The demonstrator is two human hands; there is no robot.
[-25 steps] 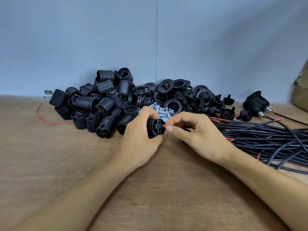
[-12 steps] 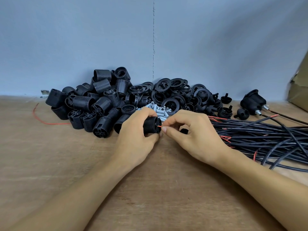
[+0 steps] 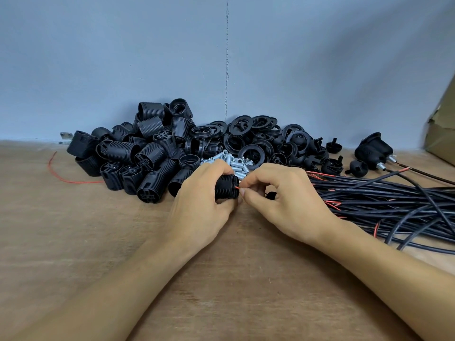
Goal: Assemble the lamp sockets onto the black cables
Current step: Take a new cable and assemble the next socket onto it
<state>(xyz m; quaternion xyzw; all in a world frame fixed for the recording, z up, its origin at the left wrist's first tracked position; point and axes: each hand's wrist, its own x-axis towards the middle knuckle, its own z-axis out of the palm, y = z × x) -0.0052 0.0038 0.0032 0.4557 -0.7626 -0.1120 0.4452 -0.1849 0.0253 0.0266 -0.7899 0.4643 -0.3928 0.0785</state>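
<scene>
A ribbed black socket (image 3: 226,187) is gripped by the curled left hand (image 3: 199,205) above the worktop (image 3: 73,242). A red wire (image 3: 236,187) at its end is pinched by the right hand (image 3: 283,200) fingers (image 3: 246,193). Black cables (image 3: 384,200) lie bundled to the right.

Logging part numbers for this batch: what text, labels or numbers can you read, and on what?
Nothing legible.
Pale print along one black cable: too small and blurred to read.
Socket in the left hand, socket pile, rings, cardboard box: no text visible.
</scene>
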